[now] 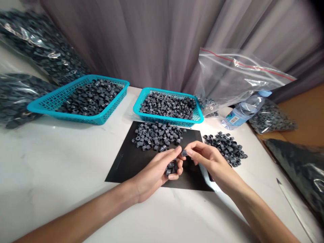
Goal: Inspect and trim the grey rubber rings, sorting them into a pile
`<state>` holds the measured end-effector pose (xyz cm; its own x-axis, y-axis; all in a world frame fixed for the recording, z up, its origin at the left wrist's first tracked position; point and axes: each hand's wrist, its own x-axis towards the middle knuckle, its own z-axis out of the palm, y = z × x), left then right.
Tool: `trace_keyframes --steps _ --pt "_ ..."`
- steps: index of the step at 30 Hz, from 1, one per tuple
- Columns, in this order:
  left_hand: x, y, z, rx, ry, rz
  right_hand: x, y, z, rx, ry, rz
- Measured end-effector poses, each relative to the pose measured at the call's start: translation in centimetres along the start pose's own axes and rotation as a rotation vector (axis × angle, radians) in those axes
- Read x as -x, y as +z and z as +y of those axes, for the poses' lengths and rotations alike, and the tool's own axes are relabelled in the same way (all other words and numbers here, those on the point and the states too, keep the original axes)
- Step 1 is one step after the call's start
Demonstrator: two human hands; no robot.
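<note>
My left hand (154, 172) is cupped over the black mat (126, 165) and holds several small grey rubber rings (171, 167) in its curled fingers. My right hand (206, 160) pinches one grey ring (184, 153) between thumb and forefinger, right beside the left fingertips. A heap of the same grey rings (157, 135) lies on the mat just beyond both hands. A second, smaller heap of rings (226, 144) sits on the white table to the right of my right hand.
Two turquoise baskets hold grey parts: a larger basket (48, 105) at the left, a smaller basket (199, 118) behind the mat. Clear bags of parts (37, 47) lie far left. A zip bag (235, 81) and water bottle (243, 113) stand at right. Grey curtain behind.
</note>
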<state>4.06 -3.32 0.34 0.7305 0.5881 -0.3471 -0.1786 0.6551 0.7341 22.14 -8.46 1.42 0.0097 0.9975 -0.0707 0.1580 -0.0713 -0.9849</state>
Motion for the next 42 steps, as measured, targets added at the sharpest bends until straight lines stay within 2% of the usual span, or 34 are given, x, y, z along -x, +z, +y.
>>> trace_keyframes --steps 4,9,16,21,25,31,42 --pt "0.0 0.0 0.2 -0.121 0.043 -0.002 0.1 0.1 0.1 0.016 -0.007 -0.009" --pt "-0.2 -0.2 0.1 -0.070 0.034 -0.005 0.2 0.5 0.4 -0.025 -0.042 0.031" --pt "-0.1 -0.1 0.2 -0.025 0.024 0.003 0.2 -0.4 0.2 -0.112 -0.123 0.203" --pt "-0.1 0.2 0.4 -0.016 0.021 -0.017 0.3 -0.4 -0.7 0.026 -0.133 0.107" --pt "-0.2 0.2 0.4 -0.038 0.037 -0.043 0.3 -0.1 -0.2 0.072 -0.175 0.085" --pt "-0.2 0.1 0.4 -0.008 0.031 -0.065 0.2 -0.1 0.2 0.053 -0.185 0.085" --pt "-0.3 0.1 0.4 0.102 -0.006 -0.013 0.5 0.1 -0.3 0.090 -0.209 0.070"
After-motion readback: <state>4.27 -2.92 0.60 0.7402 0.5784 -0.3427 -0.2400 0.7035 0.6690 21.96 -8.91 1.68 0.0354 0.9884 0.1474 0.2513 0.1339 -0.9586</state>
